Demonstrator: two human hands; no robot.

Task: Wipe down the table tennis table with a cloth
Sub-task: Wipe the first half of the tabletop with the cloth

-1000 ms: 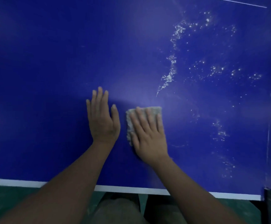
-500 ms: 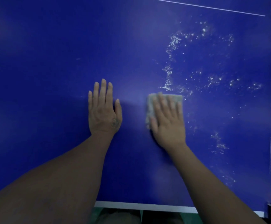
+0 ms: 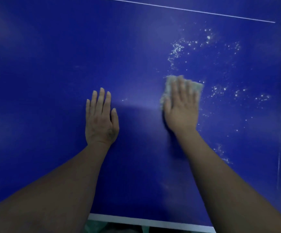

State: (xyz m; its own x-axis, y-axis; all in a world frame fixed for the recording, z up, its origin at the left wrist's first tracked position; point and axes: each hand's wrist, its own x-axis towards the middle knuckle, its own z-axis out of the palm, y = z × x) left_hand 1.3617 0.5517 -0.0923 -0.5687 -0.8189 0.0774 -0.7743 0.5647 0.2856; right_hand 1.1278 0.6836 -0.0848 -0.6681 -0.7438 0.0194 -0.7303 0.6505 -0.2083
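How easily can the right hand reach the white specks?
Probably yes: the right hand presses the cloth right beside the specks, with only bare table between.

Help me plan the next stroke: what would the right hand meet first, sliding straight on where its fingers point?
The right hand, pressing the cloth, would likely first meet the white residue streak just ahead.

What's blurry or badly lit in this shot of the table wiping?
Head view: the right hand and the cloth under it are motion-smeared; the left hand is sharp; a pale glare patch lies on the table between the hands; the frame's corners fall dark.
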